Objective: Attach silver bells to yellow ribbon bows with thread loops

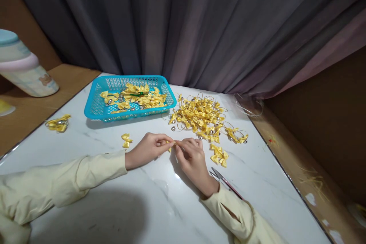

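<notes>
Dark grey-purple curtain (200, 26) in heavy vertical folds across the whole back of the scene, falling to the rear edge of the counter. White marble-patterned counter (148, 198), glossy, with faint grey veins and soft reflections of overhead light. Brown wooden surface (37, 103) at the left, level with the counter and just beside it. Brown wall (328, 129) at the right, plain and in shadow. Narrow worn brown ledge (303, 175) along the right edge of the counter, with pale scuffed patches. Dim room overall; brightest light on the counter top, broad soft shadow along its near edge.
</notes>
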Motion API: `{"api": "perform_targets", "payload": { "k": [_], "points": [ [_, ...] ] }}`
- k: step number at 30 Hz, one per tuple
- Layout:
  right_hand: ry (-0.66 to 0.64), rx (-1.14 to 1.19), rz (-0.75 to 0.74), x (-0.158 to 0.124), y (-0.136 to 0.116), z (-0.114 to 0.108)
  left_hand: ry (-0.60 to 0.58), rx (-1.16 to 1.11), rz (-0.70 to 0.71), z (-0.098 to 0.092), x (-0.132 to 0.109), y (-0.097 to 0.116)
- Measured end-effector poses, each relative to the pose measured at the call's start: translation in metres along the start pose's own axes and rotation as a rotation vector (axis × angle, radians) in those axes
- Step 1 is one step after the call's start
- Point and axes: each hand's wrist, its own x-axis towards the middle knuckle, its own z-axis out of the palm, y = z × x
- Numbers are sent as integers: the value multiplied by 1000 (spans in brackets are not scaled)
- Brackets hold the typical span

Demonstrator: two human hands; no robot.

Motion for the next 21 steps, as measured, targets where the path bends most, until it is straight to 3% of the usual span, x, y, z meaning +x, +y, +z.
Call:
{"api": "perform_targets", "payload": {
  "k": [11,21],
  "points": [
    [29,-56,-94,-1,1,1,-20,-29,-66,1,2,2],
    [65,-174,-227,-2,-1,-1,-108,-154,-97,-5,6,3]
  ]
}}
